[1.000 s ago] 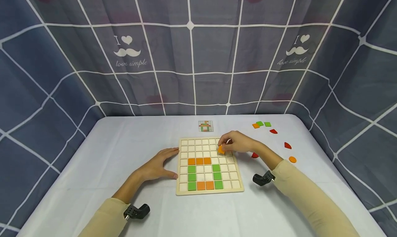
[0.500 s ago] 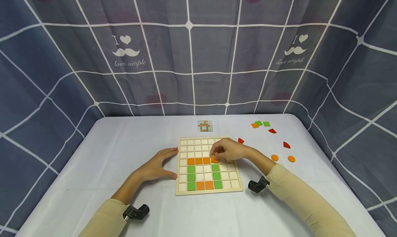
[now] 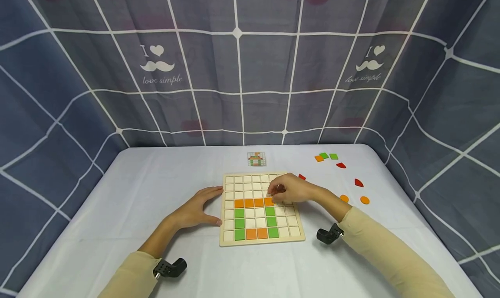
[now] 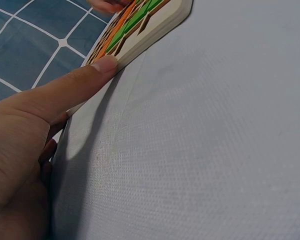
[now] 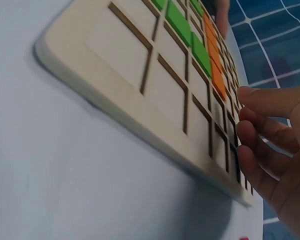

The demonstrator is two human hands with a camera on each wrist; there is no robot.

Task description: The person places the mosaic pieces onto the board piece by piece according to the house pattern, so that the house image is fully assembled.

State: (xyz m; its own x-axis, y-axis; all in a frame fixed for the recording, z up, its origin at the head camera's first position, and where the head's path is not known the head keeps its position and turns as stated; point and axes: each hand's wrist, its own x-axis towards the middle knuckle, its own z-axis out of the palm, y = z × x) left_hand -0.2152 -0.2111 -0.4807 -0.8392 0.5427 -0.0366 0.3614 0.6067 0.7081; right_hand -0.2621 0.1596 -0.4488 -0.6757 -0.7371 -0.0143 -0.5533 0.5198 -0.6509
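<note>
A wooden grid board [image 3: 261,242] lies on the white table. Set in its cells are a row of orange square tiles [image 3: 248,203], two columns of green square tiles [image 3: 239,224] and two orange tiles [image 3: 257,233] low between them. My left hand [image 3: 199,209] touches the board's left edge, fingers spread, thumb against the side in the left wrist view. Over the upper right of the board hovers my right hand [image 3: 292,188], just off the row's rightmost orange tile [image 5: 218,85]. Its fingers are loosely bent and nothing shows between them.
Behind the board lies a small pattern card [image 3: 256,159]. To the right are green tiles [image 3: 333,156], an orange tile [image 3: 319,158], red curved-edged pieces [image 3: 358,183] and orange discs [image 3: 365,200]. A grid-printed curtain [image 3: 261,72] surrounds the table's back and sides.
My right hand has brought an orange tile down to the right end of the orange row and let go of it, then drawn slightly away. My left hand stays at the board's edge.
</note>
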